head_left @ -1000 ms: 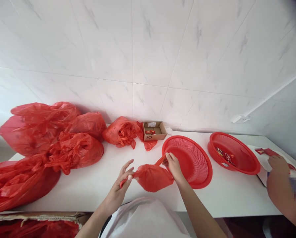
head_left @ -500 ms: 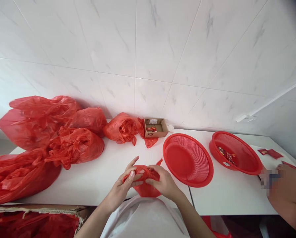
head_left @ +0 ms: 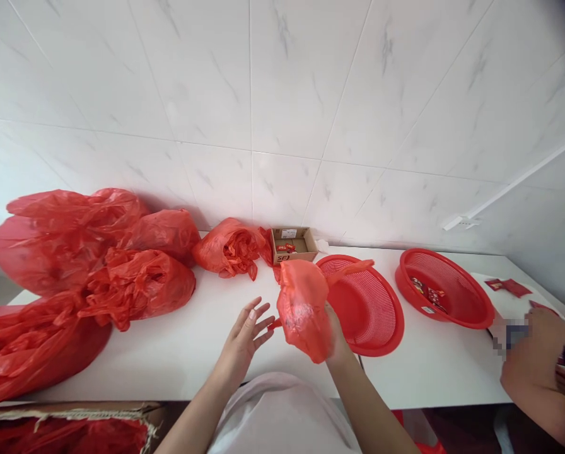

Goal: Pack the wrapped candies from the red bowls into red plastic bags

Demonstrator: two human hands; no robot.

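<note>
A small red plastic bag (head_left: 304,309), puffed out, is up in front of me above the white table. My right hand (head_left: 338,342) grips it from the right side, its fingers mostly hidden behind the plastic. One loose strip of the bag trails right, over the near red basket (head_left: 392,337). To the left of the bag, my left hand (head_left: 245,331) is open with its fingers apart and nothing in it; a small red tip of the bag pokes out close to its fingertips. Whether anything is inside the bag cannot be made out.
Several stuffed red bags (head_left: 143,284) crowd the table's left. A small cardboard box (head_left: 294,243) with red packets stands by the wall. A second red basket (head_left: 453,277) holds packets. Far right is another person's arm (head_left: 538,372). An open carton (head_left: 154,413) sits lower left.
The red bag has gone from crumpled between both hands to raised and spread out in my right hand. My left hand has let go of it, and its fingers have opened.
</note>
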